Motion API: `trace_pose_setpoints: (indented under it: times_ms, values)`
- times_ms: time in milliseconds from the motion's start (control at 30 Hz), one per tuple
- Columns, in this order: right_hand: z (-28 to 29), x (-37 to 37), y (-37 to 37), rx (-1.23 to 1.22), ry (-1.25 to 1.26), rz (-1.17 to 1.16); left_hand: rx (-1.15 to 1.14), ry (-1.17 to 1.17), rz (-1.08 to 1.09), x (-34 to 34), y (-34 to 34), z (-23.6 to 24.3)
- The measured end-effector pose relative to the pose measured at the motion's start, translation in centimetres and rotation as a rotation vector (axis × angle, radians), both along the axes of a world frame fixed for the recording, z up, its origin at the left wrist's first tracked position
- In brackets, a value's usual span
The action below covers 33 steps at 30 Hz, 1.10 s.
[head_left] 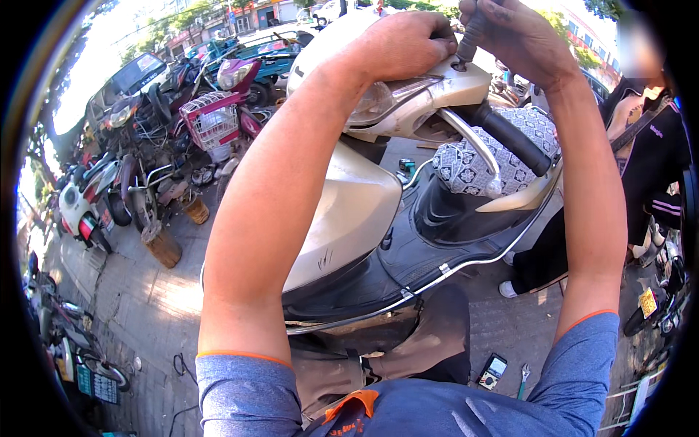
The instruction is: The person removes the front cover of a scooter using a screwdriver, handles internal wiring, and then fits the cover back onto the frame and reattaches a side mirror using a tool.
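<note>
A cream scooter [349, 197] stands across in front of me. At the top of the view, my right hand [528, 44] grips a dark ribbed stem [472, 40], like a mirror's. The stem's lower end meets a hole in the cream handlebar cover [473, 81]; its top is cut off by the frame. Just left of the stem, my left hand [404, 45] rests over the cover with curled fingers and thumb drawn together. Whatever those fingers hold, if anything, is hidden. Below the hands are a black handlebar grip [513, 138] and a silver brake lever [477, 146].
A patterned cloth covers the scooter seat [520, 131]. Beside my legs lie a multimeter [493, 371] and a wrench [524, 380]. A person in dark clothes [619, 197] is at the right. Parked scooters and a pink basket [211, 120] crowd the left, near wooden stumps [162, 246].
</note>
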State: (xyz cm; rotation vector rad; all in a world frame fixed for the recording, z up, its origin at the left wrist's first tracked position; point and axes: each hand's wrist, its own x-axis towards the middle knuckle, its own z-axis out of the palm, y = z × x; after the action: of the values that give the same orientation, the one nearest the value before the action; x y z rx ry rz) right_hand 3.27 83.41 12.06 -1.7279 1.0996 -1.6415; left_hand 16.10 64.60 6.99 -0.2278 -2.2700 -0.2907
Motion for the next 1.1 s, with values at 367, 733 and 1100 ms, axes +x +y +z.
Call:
trace_pose_setpoints:
  times_ms: [367,733,1100]
  values:
    - [-1.8,1.6,1.1,-0.173,0.038,-0.45,0.013,0.002,0.012,0.6,0.1,-0.2]
    - [-0.6,6.9,-0.9,-0.298,1.144,-1.084,0.005,-0.101,0.175,1.8,1.8,0.4]
    - [4.5,5.8,-2.7,0.413,0.766,-0.682,0.072,-0.062,-0.003,0.4,0.0,-0.4]
